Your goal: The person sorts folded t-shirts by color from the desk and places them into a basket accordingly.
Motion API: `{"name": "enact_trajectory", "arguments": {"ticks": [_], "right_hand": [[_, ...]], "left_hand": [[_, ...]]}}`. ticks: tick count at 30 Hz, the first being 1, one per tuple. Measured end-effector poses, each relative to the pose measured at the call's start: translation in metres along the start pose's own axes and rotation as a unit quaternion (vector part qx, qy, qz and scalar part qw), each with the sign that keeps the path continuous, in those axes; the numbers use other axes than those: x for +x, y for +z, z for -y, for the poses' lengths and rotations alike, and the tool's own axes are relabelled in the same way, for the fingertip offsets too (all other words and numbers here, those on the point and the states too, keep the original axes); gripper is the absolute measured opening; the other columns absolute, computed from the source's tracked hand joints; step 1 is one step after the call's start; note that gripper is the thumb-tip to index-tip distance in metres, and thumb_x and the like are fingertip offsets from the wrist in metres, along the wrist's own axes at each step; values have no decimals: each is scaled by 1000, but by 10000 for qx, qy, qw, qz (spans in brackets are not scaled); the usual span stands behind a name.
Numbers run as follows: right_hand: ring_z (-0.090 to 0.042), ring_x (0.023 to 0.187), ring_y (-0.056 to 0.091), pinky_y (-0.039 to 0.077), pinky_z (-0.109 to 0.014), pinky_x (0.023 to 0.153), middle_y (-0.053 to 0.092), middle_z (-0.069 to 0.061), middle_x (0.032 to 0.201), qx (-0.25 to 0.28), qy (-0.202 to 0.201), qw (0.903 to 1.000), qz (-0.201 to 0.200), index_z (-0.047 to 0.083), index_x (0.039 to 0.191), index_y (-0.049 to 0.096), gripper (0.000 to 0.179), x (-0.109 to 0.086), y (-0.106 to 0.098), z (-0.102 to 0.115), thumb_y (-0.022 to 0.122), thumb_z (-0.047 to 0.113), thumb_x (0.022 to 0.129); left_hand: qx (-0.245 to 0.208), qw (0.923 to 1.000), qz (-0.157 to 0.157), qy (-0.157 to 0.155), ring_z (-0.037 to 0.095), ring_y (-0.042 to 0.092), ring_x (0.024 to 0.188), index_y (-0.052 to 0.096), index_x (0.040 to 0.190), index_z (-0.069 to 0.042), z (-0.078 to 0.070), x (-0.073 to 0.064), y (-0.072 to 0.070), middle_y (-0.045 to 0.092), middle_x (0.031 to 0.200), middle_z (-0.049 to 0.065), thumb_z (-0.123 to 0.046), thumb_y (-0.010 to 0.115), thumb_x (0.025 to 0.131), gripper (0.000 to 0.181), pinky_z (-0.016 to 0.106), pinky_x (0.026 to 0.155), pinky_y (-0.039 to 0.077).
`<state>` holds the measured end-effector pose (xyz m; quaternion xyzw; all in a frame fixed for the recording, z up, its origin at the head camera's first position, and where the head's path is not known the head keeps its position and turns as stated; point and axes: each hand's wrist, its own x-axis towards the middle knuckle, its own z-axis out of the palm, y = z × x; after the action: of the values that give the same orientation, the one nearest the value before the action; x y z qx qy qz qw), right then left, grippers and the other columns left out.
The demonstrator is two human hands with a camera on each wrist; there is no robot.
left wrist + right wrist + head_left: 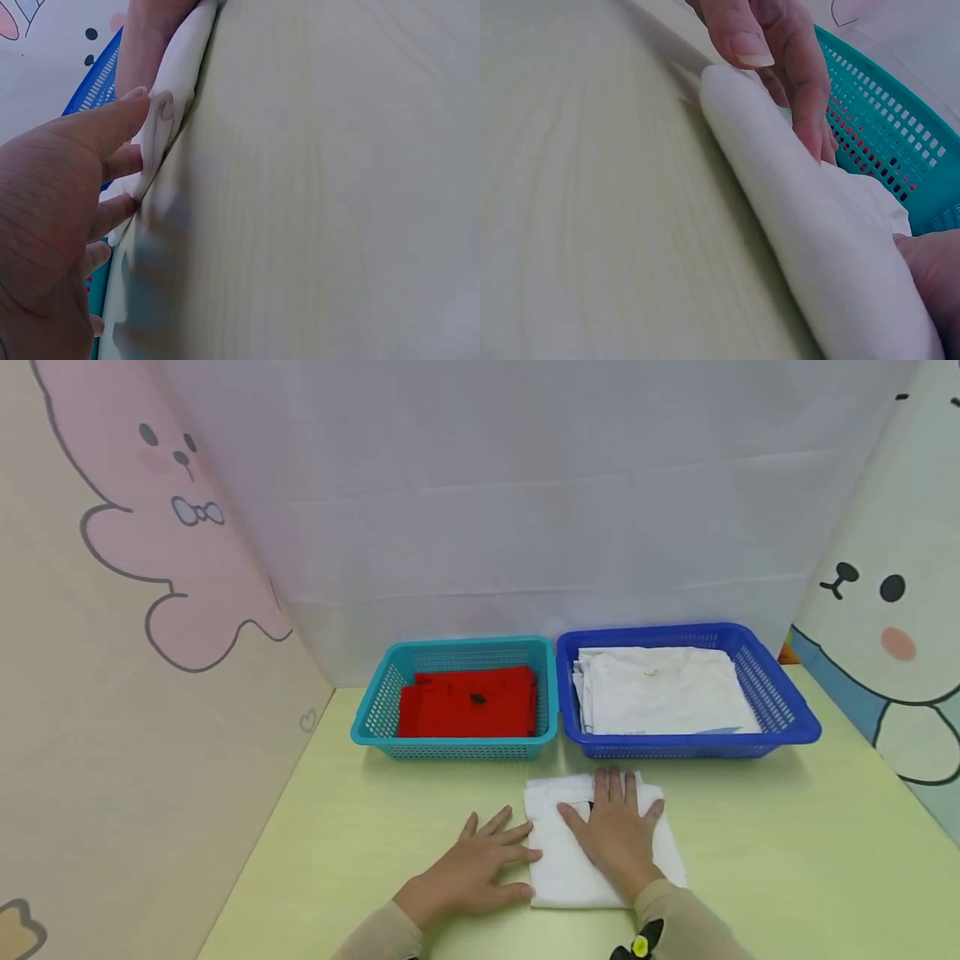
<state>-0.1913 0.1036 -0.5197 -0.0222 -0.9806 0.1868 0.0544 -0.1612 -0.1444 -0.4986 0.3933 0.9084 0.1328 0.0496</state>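
Observation:
A folded white cloth garment (562, 868) lies on the table, its near edge a thick rounded fold in the right wrist view. My right hand (618, 835) rests flat on top of it with fingers spread toward the baskets. Between the right thumb and fingers a small dark mark shows on the cloth. At the garment's left edge is my left hand (480, 864), fingers spread and fairly straight, fingertips right at the cloth. In the left wrist view the left thumb and fingers (116, 214) reach the folded side of the garment (180, 67).
Behind the garment stand a teal basket (453, 750) with folded red cloth (465, 710) and a blue basket (697, 739) with folded white clothes (660, 693). They stand side by side against the pale back curtain (525, 527). The pale yellow table (322, 835) extends to both sides.

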Motion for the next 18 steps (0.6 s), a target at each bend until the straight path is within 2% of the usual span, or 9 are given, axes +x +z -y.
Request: {"name": "enact_trajectory", "arguments": {"ticks": [6,18], "right_hand": [[-43,144,4,-14,-75,96,18,-24,156,16,46,9999,146,-1,151,24,102,0,5,15,40,76,85],[-41,144,4,-10,-77,97,16,-23,156,46,50,9999,93,0,151,24,98,2,7,27,44,72,87]], "left_hand": [[-246,9994,-74,-252,30,18,145,54,135,-40,6,-12,-2,34,152,-10,-64,49,90,51,73,102,17],[-425,9986,-190,-259,31,20,144,57,132,-36,12,-17,-8,37,151,-7,-61,50,91,49,74,100,18]]}}
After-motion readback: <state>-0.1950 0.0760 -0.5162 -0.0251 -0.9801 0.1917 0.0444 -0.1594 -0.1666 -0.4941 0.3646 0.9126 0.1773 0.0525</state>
